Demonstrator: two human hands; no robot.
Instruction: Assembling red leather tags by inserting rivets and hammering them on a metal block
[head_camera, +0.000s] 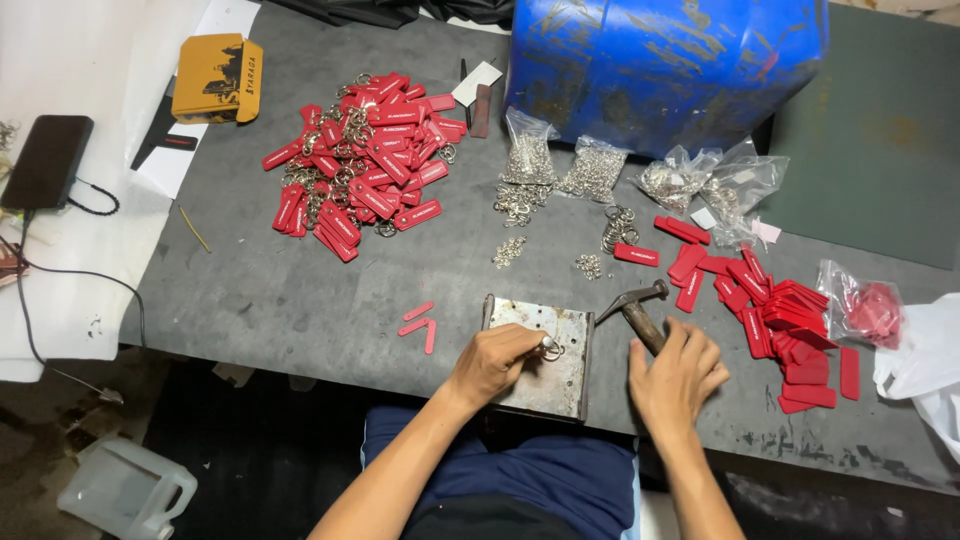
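Drum (665, 65), blue, stood behind metal block (540, 355) | red tags (365, 165) heaped far left-behind block | right hand (678, 375) gripped hammer (640, 315) beside block | left hand (495, 360) pinched key ring (552, 349) on block; judged best: fingers clear, light square taps.

Colours before me: counter (300, 300) dark grey, scuffed. Tags (365, 165) red with white print, heaped; more red tags (790, 320) by my right. Rings (595, 170) silver in clear bags. Plate (540, 375) rusty grey-brown. Barrel (665, 65) blue, scratched. Box (215, 78) yellow with black pattern. Phone (45, 160) black. My shorts (545, 470) navy.
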